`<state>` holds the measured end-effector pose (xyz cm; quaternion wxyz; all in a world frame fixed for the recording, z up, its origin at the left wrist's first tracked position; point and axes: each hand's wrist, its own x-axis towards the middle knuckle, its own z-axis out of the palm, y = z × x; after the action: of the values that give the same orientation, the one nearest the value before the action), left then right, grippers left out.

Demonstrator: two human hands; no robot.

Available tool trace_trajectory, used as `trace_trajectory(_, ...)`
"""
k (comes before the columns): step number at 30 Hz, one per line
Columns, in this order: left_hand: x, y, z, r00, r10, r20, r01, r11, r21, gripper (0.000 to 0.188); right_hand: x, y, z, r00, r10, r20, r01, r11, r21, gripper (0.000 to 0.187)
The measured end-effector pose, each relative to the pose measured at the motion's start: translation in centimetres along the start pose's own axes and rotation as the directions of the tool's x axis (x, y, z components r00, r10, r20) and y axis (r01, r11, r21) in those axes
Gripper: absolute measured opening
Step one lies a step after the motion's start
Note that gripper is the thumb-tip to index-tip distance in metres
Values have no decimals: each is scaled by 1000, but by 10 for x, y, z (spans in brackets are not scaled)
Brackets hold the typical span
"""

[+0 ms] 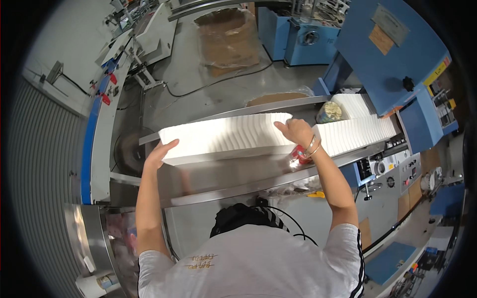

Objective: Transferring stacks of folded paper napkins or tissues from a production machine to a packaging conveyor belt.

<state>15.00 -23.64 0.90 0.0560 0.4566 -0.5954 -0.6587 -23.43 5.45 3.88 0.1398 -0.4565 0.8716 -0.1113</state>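
A long stack of white folded paper [226, 136], its upper face rippled with ridges, lies crosswise in front of me over a metal tray [223, 179]. My left hand [161, 153] presses against its left end, with the thumb over the top edge. At the right end my right hand [298, 133] grips it, thumb on top and the other fingers partly hidden; a bracelet is on that wrist. Right beside this hand begins another white paper stack [355, 134]. Below my right wrist lies a red and clear plastic wrapper [299, 156].
A round container [329, 112] and another white stack [352, 106] sit at the tray's right end, by a tall blue machine [385, 64]. Metal rails [243, 191] edge the tray. A plastic-lined carton [227, 39] and a black cable [218, 74] are on the floor beyond.
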Motion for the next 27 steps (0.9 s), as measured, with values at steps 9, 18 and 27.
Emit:
trace_trajectory(9, -12, -20, -71, 999, -39, 22, 39, 999, 37, 102, -36, -85, 58, 996, 20, -83, 6, 951, 309, 64)
trace_trajectory(18, -44, -31, -76, 986, 35, 166, -21, 996, -86, 74, -72, -49, 83, 920, -44, 389, -383, 111, 917, 66)
trace_trajectory(27, -45, -47, -46, 963, 245, 115, -214, 950, -226, 67, -82, -109, 84, 858, 0, 513, -492, 284, 823, 82)
